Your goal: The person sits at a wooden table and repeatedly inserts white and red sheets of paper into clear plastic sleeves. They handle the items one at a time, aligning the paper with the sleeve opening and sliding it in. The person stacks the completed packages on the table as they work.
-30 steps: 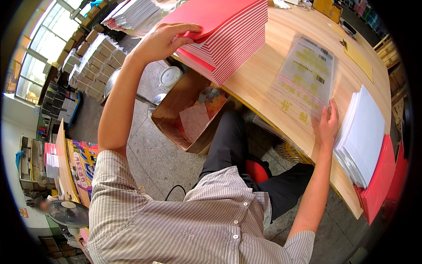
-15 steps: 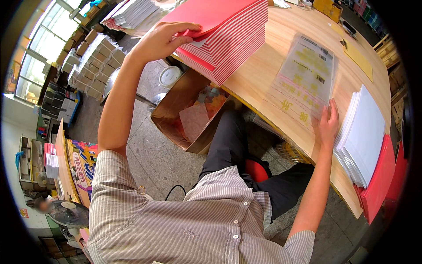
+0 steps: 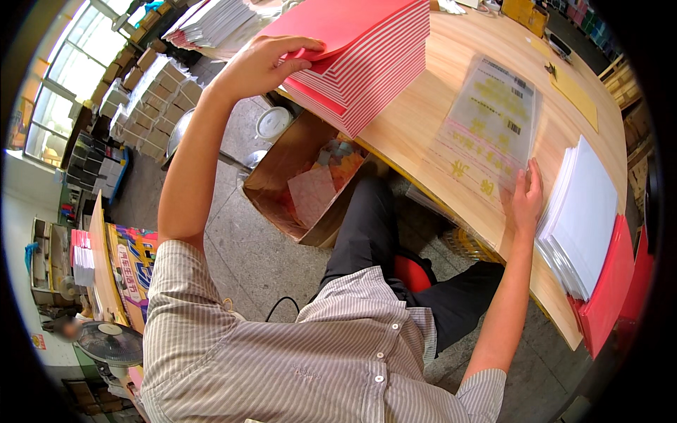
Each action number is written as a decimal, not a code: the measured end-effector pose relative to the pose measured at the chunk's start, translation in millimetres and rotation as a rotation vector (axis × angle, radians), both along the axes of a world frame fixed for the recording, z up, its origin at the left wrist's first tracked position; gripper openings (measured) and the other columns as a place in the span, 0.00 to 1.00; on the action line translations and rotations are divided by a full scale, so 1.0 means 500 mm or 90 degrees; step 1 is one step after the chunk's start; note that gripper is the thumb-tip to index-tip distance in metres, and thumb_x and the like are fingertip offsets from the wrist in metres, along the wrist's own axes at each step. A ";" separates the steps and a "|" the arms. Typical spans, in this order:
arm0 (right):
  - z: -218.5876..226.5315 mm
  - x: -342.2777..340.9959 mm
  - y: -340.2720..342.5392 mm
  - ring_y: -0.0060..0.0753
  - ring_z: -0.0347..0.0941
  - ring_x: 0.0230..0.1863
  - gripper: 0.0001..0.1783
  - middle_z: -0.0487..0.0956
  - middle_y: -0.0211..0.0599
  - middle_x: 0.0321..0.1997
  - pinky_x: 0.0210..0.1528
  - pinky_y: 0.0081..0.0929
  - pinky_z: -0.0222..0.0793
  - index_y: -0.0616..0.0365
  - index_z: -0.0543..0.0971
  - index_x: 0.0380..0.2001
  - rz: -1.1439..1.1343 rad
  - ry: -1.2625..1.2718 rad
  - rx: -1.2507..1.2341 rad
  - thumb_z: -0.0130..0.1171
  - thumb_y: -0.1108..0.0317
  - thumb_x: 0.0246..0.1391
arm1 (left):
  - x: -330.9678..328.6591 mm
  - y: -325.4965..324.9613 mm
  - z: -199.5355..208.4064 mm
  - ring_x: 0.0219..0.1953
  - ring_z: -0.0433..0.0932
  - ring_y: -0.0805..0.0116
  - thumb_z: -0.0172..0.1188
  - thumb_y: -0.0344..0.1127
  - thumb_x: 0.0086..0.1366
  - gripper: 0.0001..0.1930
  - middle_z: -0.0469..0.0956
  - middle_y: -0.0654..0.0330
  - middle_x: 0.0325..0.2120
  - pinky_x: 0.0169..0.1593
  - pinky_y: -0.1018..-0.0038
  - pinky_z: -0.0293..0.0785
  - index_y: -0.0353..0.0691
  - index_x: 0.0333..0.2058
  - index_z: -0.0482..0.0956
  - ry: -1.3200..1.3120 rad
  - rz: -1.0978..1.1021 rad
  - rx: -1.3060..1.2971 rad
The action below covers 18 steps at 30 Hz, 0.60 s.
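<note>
A tall stack of red-covered booklets with red and white striped edges stands at the table's left front edge. My left hand is at its top near corner, thumb and fingers closed on the topmost red cover; that corner lifts a little from the stack. Across the table, a clear plastic sleeve with yellow and pink print and barcodes lies flat. My right hand rests at the sleeve's near right corner, its fingers stretched out and the palm partly hidden from view.
A pile of white-topped booklets with a red one beneath sits right of my right hand. Below the table's edge, an open cardboard box holds paper scraps. Yellow card lies farther back. A fan stands at lower left.
Under my left hand, the lifted corner of the top red cover has shifted slightly, showing more red beneath. My right hand and the plastic sleeve stay in place.
</note>
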State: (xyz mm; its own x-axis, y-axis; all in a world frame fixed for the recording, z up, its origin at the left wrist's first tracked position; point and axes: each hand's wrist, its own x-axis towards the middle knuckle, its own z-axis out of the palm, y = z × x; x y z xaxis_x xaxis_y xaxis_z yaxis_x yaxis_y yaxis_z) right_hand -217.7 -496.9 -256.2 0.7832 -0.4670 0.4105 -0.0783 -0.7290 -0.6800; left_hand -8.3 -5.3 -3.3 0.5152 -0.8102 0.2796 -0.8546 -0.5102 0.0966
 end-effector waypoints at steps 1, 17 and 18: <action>0.000 0.000 -0.001 0.49 0.62 0.72 0.28 0.68 0.49 0.70 0.72 0.39 0.56 0.65 0.71 0.63 -0.001 0.001 -0.001 0.50 0.54 0.69 | -0.001 -0.001 -0.002 0.52 0.82 0.57 0.60 0.30 0.68 0.18 0.82 0.56 0.53 0.59 0.62 0.78 0.43 0.57 0.79 -0.007 0.005 0.006; 0.009 -0.003 0.005 0.49 0.62 0.71 0.27 0.68 0.48 0.70 0.71 0.38 0.57 0.64 0.71 0.63 -0.009 0.030 0.001 0.50 0.56 0.69 | 0.001 0.008 -0.060 0.48 0.83 0.64 0.62 0.23 0.61 0.21 0.73 0.68 0.63 0.47 0.68 0.85 0.55 0.50 0.82 -0.300 0.000 0.017; 0.010 -0.002 0.007 0.49 0.62 0.71 0.27 0.68 0.49 0.70 0.71 0.38 0.57 0.65 0.71 0.63 -0.009 0.028 0.001 0.49 0.56 0.69 | 0.010 0.013 -0.062 0.49 0.83 0.64 0.62 0.23 0.61 0.21 0.73 0.68 0.63 0.46 0.69 0.85 0.56 0.50 0.83 -0.299 -0.015 0.006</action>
